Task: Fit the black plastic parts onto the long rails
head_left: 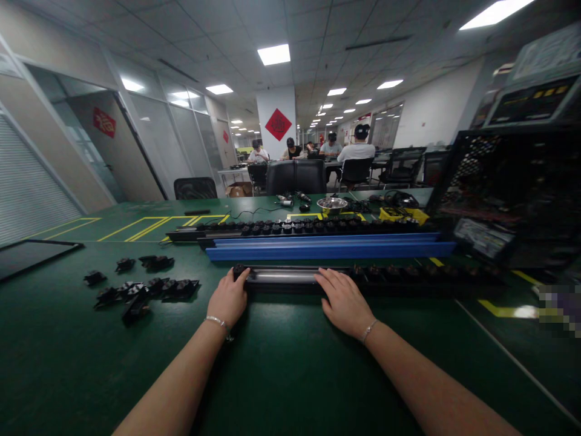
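Note:
A long black rail [284,287] with a silvery inner channel lies crosswise in front of me. At its left end my left hand [228,298] has thumb and index finger closed around a small black part [238,269]. Further right, my right hand [344,301] rests its outstretched fingers on the rail near the channel's right end. Several black parts [411,274] sit in a row along the rail's right stretch. Loose black parts [136,290] lie in a cluster left of my left hand.
Behind the rail lie a blue rail [331,248] and another black row of parts [290,227]. A metal bowl [332,204] and yellow tray [403,215] stand further back. An open black case [508,200] rises at right. A dark flat panel [34,260] lies left. People sit beyond.

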`<state>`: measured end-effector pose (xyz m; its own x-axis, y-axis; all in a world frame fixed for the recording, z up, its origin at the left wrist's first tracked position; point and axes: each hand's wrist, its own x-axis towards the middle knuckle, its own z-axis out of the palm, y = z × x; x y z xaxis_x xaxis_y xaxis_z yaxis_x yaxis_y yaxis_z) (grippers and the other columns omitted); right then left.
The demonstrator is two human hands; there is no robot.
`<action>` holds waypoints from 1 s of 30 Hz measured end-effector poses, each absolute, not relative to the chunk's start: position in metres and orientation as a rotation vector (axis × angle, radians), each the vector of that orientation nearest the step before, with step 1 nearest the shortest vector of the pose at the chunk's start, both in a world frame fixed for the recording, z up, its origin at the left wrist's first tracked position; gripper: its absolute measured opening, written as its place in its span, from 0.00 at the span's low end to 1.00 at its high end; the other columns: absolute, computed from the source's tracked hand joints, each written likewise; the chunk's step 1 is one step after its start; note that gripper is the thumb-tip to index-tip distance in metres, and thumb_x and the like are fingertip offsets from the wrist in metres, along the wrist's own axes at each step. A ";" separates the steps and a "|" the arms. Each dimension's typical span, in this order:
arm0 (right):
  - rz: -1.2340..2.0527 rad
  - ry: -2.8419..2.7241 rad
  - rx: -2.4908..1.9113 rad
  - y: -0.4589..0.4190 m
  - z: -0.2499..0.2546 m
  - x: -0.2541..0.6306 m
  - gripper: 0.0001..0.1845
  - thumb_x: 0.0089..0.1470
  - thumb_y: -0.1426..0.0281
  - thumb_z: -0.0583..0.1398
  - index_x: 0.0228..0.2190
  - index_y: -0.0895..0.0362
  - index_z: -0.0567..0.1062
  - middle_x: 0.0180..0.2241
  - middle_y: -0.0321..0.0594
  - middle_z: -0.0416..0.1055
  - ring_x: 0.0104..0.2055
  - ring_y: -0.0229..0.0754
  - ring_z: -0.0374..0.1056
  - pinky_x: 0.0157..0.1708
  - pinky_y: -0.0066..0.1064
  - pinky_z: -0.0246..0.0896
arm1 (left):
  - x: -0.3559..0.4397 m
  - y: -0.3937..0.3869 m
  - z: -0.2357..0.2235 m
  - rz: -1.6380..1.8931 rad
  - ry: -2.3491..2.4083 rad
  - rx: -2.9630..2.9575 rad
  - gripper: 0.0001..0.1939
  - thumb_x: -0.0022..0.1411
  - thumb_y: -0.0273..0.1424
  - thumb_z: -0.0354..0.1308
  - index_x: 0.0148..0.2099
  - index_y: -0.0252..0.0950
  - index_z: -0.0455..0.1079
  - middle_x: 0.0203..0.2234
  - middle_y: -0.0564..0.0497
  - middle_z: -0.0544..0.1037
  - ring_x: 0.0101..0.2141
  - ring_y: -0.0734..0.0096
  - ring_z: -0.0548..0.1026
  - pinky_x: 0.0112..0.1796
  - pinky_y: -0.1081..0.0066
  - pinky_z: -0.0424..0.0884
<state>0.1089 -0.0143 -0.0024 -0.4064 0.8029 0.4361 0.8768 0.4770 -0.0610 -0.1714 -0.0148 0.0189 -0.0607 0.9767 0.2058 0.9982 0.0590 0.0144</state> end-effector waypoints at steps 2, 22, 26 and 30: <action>-0.246 -2.321 -1.404 -0.015 -0.002 0.109 0.28 0.50 0.72 0.52 0.54 0.56 0.65 0.59 0.42 0.58 0.60 0.45 0.52 0.60 0.41 0.43 | -0.173 -0.014 0.019 -0.227 -2.197 -2.032 0.29 0.58 0.23 0.45 0.62 0.41 0.56 0.58 0.43 0.61 0.54 0.62 0.64 0.54 0.64 0.59; -0.230 -2.322 -1.404 -0.016 0.000 0.109 0.27 0.50 0.73 0.52 0.54 0.57 0.65 0.59 0.42 0.58 0.60 0.45 0.52 0.60 0.40 0.42 | -0.226 -0.005 0.012 -0.154 -2.582 -1.588 0.26 0.59 0.34 0.42 0.60 0.42 0.60 0.58 0.38 0.61 0.61 0.46 0.50 0.52 0.36 0.48; -0.236 -2.311 -1.395 -0.015 -0.002 0.109 0.28 0.50 0.73 0.52 0.54 0.57 0.65 0.58 0.42 0.59 0.60 0.46 0.52 0.60 0.40 0.42 | -0.238 -0.002 0.007 -0.227 -2.623 -1.540 0.24 0.59 0.35 0.43 0.57 0.43 0.64 0.58 0.37 0.62 0.60 0.43 0.50 0.50 0.34 0.49; -0.243 -2.305 -1.384 -0.015 -0.002 0.109 0.27 0.50 0.73 0.52 0.53 0.58 0.65 0.58 0.42 0.60 0.59 0.46 0.54 0.60 0.40 0.43 | -0.227 -0.001 0.006 -0.420 -2.374 -1.608 0.22 0.58 0.30 0.46 0.54 0.38 0.67 0.59 0.38 0.58 0.61 0.42 0.48 0.52 0.38 0.51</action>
<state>0.1092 -0.0147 -0.0024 -0.4038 0.7948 0.4531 0.8717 0.4845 -0.0730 -0.2270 -0.0008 0.0064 -0.3639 0.8607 0.3560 0.9306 0.3521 0.1000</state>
